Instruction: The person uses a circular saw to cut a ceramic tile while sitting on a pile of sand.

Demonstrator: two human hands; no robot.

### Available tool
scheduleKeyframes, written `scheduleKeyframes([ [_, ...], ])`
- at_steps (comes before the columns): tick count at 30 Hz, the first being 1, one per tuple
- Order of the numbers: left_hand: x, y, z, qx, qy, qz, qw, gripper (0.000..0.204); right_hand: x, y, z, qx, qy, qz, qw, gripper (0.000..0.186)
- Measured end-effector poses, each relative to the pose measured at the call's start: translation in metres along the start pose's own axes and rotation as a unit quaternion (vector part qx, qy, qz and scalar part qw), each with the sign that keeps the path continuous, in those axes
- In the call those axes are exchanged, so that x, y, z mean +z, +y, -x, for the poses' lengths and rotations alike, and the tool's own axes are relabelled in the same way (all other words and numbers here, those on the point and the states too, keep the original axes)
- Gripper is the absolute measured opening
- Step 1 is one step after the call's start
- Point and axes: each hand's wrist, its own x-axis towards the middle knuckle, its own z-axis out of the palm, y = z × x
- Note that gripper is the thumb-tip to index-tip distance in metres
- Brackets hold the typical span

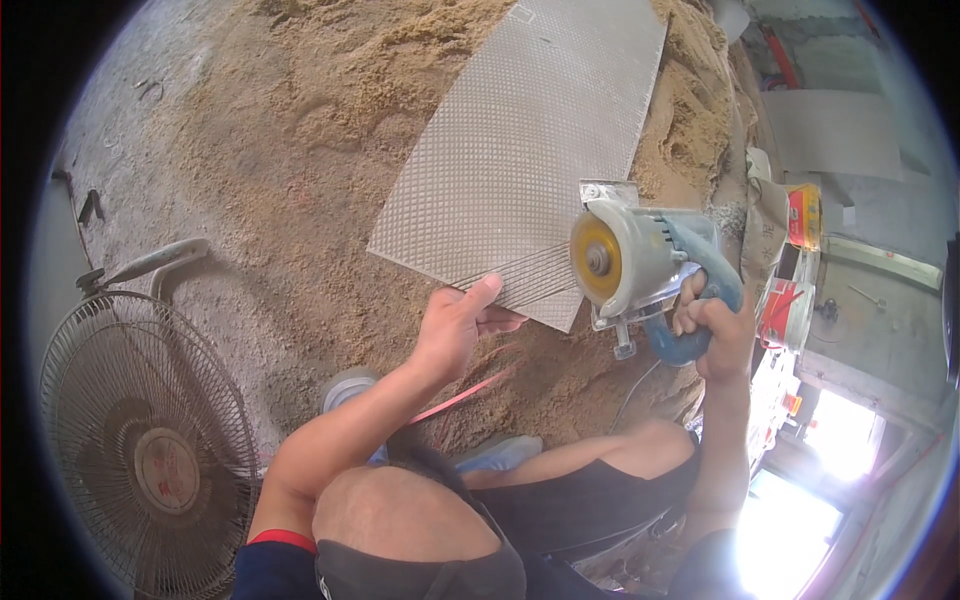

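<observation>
The grey waffle-backed tile (530, 130) lies on the sand (300, 100) in front of the person, textured face up, its long axis running away from the body and leaning to the right. The person's left hand (455, 325) is clamped on the tile's near edge, thumb on top and fingers curled beneath, so nearly all of the tile lies beyond that grip. The right hand (715, 325) is closed around the teal handle of a handheld circular cutter (690, 250), whose body sits at the right side of the tile's near end. The cutter's yellow disc (600, 262) overlaps the tile in view; whether it touches the surface cannot be told. A band of dark parallel lines crosses the tile slantwise from near the left thumb to the disc. The left hand is the one on the tile itself; the right meets it only through the cutter. Well to the left of the tile stands a caged fan (140, 450), and a pink strip (460, 398) lies on the near side of the tile.
</observation>
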Motion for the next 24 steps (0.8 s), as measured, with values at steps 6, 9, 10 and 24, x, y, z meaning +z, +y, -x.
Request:
scheduleKeyframes([
  [6,-0.002,-0.001,-0.002,0.004,-0.003,-0.002,1.000,0.043,-0.001,0.001,0.006,0.010,0.007,0.015,1.000,0.021],
  [9,-0.002,-0.001,-0.002,0.009,0.000,-0.003,1.000,0.043,-0.006,0.001,0.008,0.016,-0.009,0.001,1.000,0.021],
  [10,-0.003,-0.001,-0.002,0.011,0.003,-0.002,1.000,0.043,-0.007,0.001,0.009,0.016,-0.010,0.000,1.000,0.021],
  [24,-0.002,-0.003,-0.001,0.019,0.013,0.033,0.999,0.036,0.002,-0.001,0.001,-0.016,-0.021,0.016,1.000,0.019],
])
